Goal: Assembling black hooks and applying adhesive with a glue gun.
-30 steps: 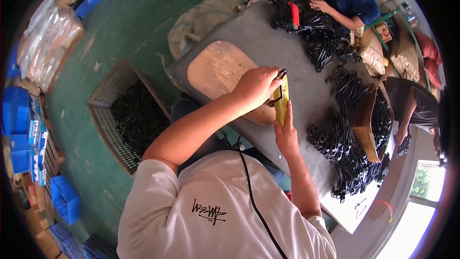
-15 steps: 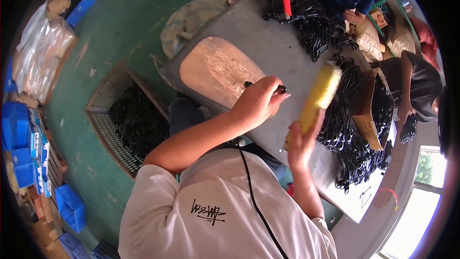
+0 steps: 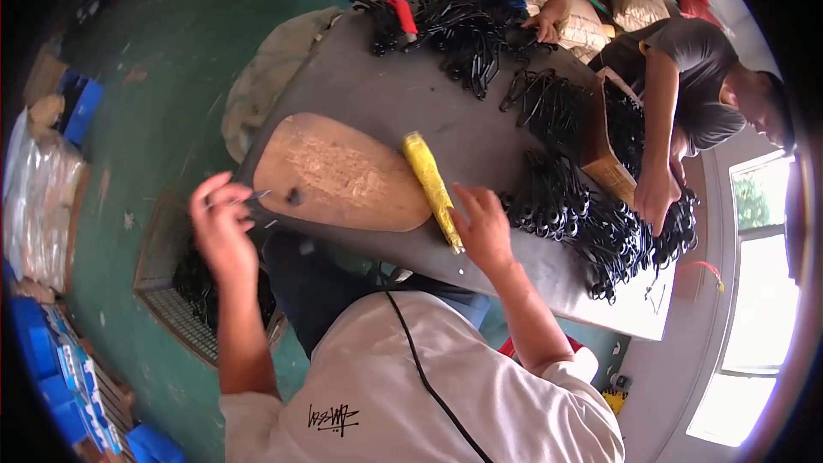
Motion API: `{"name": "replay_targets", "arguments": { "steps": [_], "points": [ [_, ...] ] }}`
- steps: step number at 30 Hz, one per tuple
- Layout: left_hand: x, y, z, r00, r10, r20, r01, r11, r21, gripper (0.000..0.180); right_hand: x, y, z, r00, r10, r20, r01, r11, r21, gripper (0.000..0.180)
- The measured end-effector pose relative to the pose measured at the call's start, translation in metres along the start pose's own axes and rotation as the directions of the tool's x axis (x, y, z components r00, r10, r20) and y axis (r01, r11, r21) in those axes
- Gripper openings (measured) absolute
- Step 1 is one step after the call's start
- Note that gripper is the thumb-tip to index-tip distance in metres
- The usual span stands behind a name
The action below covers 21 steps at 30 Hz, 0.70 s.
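My left hand (image 3: pixel 227 227) is raised off the left end of a worn wooden board (image 3: pixel 343 159), its fingers curled. A thin dark sliver shows at its fingertips, too blurred to name. Close by, a small dark blurred piece (image 3: pixel 294 196) is over the board's left end. A yellow-wrapped rod (image 3: pixel 429 178) lies slantwise across the board's right end. Beside its lower end is my right hand (image 3: pixel 486 230), fingers spread, not wrapped round it. Whether the thumb touches the rod I cannot tell.
Looped black pieces (image 3: pixel 549 197) heap along the grey table's (image 3: pixel 403 90) right side, around a cardboard box (image 3: pixel 610 170). A red-handled thing (image 3: pixel 402 16) lies among more at the far end. Two people work across the table. A crate (image 3: pixel 163 283) stands on the floor at left.
The yellow rod has gone from my raised right hand down onto the board's right end. My left hand has moved left, away from the board's middle. The view has shifted.
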<state>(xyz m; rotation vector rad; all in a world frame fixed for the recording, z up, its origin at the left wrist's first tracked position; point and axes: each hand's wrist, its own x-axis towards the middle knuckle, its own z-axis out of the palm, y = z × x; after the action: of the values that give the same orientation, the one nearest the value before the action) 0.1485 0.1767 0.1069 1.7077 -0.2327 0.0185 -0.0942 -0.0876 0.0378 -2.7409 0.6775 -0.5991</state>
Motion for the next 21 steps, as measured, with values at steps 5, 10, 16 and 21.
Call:
{"name": "replay_targets", "arguments": {
  "steps": [5,10,16,21],
  "points": [
    [0.016,-0.034,-0.12,0.968,0.149,-0.203,-0.065,0.926,0.373,0.029,0.016,0.067,-0.05,0.969,0.163,-0.184,-0.222,0.904,-0.365,0.047],
    [0.044,-0.111,-0.205,0.991,0.065,-0.116,0.033,0.725,0.688,0.035,0.013,0.134,-0.076,0.896,0.434,-0.091,-0.391,0.677,-0.623,0.057],
    [0.029,-0.102,-0.122,0.99,0.098,0.103,-0.141,0.747,0.65,0.041,0.015,0.131,-0.073,0.869,0.488,-0.078,-0.43,0.668,-0.607,0.058],
    [-0.011,-0.059,0.022,0.866,-0.02,0.5,-0.047,0.991,0.122,0.04,0.011,0.084,-0.078,0.933,0.158,-0.324,-0.33,0.739,-0.588,0.056]
  ]
}}
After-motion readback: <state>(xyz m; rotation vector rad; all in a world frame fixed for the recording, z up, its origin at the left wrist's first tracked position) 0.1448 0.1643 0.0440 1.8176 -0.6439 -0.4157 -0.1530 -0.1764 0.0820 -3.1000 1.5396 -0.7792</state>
